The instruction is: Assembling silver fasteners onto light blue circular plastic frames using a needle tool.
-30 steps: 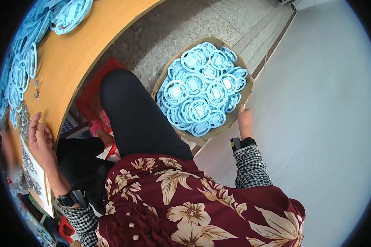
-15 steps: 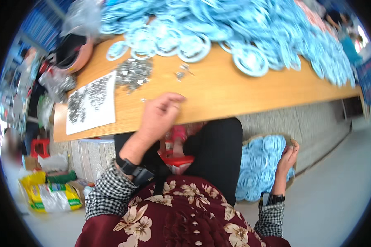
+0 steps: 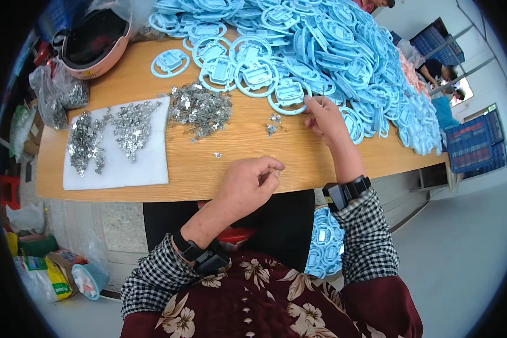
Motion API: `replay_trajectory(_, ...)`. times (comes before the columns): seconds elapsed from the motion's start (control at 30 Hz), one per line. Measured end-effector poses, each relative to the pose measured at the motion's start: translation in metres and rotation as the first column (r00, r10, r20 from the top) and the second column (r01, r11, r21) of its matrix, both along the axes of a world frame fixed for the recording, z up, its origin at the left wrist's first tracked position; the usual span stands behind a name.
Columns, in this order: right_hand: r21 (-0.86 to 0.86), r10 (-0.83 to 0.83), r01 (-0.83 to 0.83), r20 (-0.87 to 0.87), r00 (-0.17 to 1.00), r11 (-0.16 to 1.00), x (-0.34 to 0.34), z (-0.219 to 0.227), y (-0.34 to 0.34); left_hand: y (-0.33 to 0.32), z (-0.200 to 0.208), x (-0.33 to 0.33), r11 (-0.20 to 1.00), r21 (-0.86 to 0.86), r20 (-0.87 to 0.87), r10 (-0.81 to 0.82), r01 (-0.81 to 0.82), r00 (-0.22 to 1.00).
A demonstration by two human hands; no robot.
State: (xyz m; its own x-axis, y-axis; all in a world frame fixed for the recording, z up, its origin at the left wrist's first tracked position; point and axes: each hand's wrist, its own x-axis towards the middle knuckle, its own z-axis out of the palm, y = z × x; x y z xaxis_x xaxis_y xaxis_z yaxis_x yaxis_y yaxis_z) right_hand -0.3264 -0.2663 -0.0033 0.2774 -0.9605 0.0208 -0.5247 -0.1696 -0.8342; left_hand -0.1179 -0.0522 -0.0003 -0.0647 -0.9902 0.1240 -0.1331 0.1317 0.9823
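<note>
My right hand [image 3: 325, 122] reaches to the front of a heap of light-blue plastic parts [image 3: 343, 50]. Its thumb and fingers pinch the rim of one round blue plastic part [image 3: 290, 94], which lies on the wooden table [image 3: 253, 141]. Above the table's near edge, my left hand [image 3: 247, 187] is closed, with the index finger and thumb brought near each other. Whatever small thing it may hold is hidden. Past its fingers lies a small cluster of metal pieces [image 3: 272, 128], and a single metal piece [image 3: 217, 155] rests to its left.
A pile of silver metal clips [image 3: 200, 110] lies beside a white foam sheet [image 3: 152, 174] bearing more clips. A pink bowl-like container [image 3: 98, 67] and plastic bags [image 3: 50, 101] stand at left. Below the table, on the right, a box holds blue parts [image 3: 324, 248]. Other people are visible far right.
My right hand has come up from the box of blue parts beside my leg to the heap's front edge and taken hold of a part. The left hand stays near the table's edge.
</note>
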Motion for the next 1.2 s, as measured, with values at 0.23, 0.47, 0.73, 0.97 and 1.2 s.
replay_trajectory(0.23,0.357,-0.203,0.047,0.415,0.887,0.933,0.034,0.057,0.037,0.002,-0.008,0.007,0.997,-0.074,-0.031,-0.006,0.004,1.000)
replay_trajectory(0.47,0.447,-0.322,0.061,0.538,0.779,0.892,-0.001,0.052,0.067,0.004,-0.002,0.005,0.997,-0.076,-0.102,0.005,-0.012,0.995)
replay_trajectory(0.73,0.297,-0.116,-0.111,0.652,0.749,0.948,0.018,0.054,0.171,0.039,0.012,0.032,0.904,0.390,-0.532,0.063,0.178,0.844)
replay_trajectory(0.97,0.419,-0.078,-0.302,0.683,0.726,0.856,0.036,0.028,0.202,0.057,0.022,0.045,0.941,0.326,-0.693,0.176,0.087,0.699)
replay_trajectory(1.2,0.472,-0.091,-0.330,0.671,0.736,0.817,0.042,0.020,0.208,0.054,0.009,0.047,0.920,0.387,-0.680,0.244,0.056,0.691)
